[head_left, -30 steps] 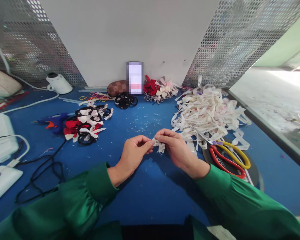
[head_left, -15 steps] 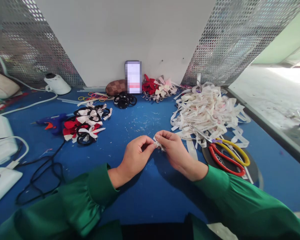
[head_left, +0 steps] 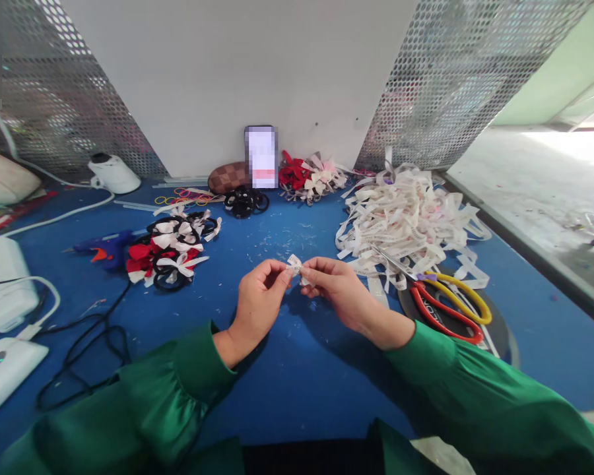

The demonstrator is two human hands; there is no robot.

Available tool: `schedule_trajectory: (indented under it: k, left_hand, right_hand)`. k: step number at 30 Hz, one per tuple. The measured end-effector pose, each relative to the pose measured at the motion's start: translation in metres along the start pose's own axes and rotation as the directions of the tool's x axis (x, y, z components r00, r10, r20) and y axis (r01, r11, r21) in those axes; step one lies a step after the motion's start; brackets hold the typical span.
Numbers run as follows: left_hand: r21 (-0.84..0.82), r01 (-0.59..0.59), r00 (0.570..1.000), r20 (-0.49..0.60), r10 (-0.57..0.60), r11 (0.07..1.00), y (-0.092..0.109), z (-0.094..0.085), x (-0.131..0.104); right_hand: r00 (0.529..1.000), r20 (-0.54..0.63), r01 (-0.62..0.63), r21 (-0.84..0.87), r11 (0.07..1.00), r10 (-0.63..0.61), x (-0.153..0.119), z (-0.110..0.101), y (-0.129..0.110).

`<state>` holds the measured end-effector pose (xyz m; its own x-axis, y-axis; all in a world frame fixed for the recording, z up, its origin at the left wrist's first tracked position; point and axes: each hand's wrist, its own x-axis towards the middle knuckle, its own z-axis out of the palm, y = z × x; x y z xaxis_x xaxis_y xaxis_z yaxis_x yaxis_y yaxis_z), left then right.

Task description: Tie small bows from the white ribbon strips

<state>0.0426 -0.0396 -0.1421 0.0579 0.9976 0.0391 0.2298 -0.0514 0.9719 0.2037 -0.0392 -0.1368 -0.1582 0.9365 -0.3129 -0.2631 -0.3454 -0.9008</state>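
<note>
The left hand (head_left: pixel 260 300) and the right hand (head_left: pixel 344 293) are facing each other over the middle of the worktop (head_left: pixel 297 389), and both are pinching a small white ribbon (head_left: pixel 294 266) between thumb and fingers. Each grip is closing on the ribbon, which is showing dark print and sitting between the fingertips. To the right, a pile (head_left: pixel 406 214) of printed white strips is spreading out, with scissors (head_left: pixel 420 297) lying at its near edge, their handles resting over a dark disc (head_left: pixel 502 330). To the left, hair ties (head_left: pixel 171 247) with red and pale bows are lying beside a blue glue gun (head_left: pixel 109 251). At the back, a phone (head_left: pixel 261 158) is standing upright between a checked case (head_left: pixel 228 178) and a cluster (head_left: pixel 309 177) of red and pale bows.
</note>
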Motion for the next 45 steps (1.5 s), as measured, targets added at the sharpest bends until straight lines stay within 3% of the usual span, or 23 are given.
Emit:
schedule_trajectory:
  k: [4, 11, 14, 17, 20, 22, 23, 25, 27, 29, 35, 40, 45]
  left_hand:
    - [-0.137, 0.114, 0.99, 0.099, -0.101, 0.984, 0.0, 0.001, 0.002]
    - [-0.248, 0.203, 0.979, 0.068, -0.192, 0.947, 0.005, 0.002, 0.001]
    - [-0.366, 0.278, 0.96, 0.127, -0.248, 0.888, 0.012, 0.002, -0.001]
    - [-0.473, 0.455, 0.89, 0.264, -0.372, 0.754, 0.018, 0.0, -0.002]
    - [-0.512, 0.636, 0.771, 0.402, -0.493, 0.578, 0.021, -0.003, -0.001]
    - [-0.5, 0.724, 0.687, 0.457, -0.565, 0.476, 0.022, -0.005, 0.001]
    - [-0.494, 0.743, 0.664, 0.457, -0.592, 0.451, 0.022, -0.005, 0.001]
    - [-0.498, 0.723, 0.682, 0.405, -0.609, 0.478, 0.022, -0.004, 0.002]
    - [-0.516, 0.647, 0.754, 0.319, -0.574, 0.562, 0.022, -0.002, 0.001]
    - [-0.522, 0.587, 0.803, 0.272, -0.531, 0.619, 0.023, -0.001, 0.0]
    - [-0.486, 0.547, 0.836, 0.279, -0.472, 0.681, 0.02, 0.0, -0.003]
    - [-0.384, 0.514, 0.858, 0.239, -0.456, 0.767, 0.017, 0.0, -0.004]
    - [-0.352, 0.501, 0.861, 0.296, -0.414, 0.791, 0.017, 0.0, -0.002]
  right_hand:
    - [0.998, 0.025, 0.06, -0.107, 0.992, -0.058, 0.0, 0.0, 0.002]
    - [0.993, 0.046, 0.119, -0.212, 0.97, -0.112, 0.002, -0.001, 0.003]
    - [0.972, 0.093, 0.23, -0.244, 0.942, -0.214, -0.001, -0.001, 0.001]
    - [0.905, 0.123, 0.418, -0.429, 0.801, -0.407, -0.007, -0.001, -0.002]
    - [0.814, 0.193, 0.547, -0.572, 0.611, -0.547, -0.01, -0.002, -0.003]
    - [0.798, 0.219, 0.567, -0.589, 0.575, -0.562, -0.01, -0.002, -0.002]
    - [0.814, 0.209, 0.549, -0.579, 0.603, -0.542, -0.009, -0.002, -0.001]
    - [0.88, 0.146, 0.46, -0.496, 0.736, -0.452, -0.006, -0.002, 0.001]
    - [0.935, 0.082, 0.352, -0.359, 0.864, -0.346, -0.003, -0.001, 0.002]
    - [0.956, 0.034, 0.29, -0.261, 0.921, -0.292, -0.002, 0.0, 0.001]
    - [0.95, -0.037, 0.289, -0.266, 0.92, -0.309, -0.001, 0.0, -0.003]
    - [0.907, -0.04, 0.368, -0.407, 0.836, -0.419, -0.002, -0.002, 0.002]
    - [0.882, -0.043, 0.404, -0.445, 0.799, -0.47, -0.004, -0.002, 0.002]
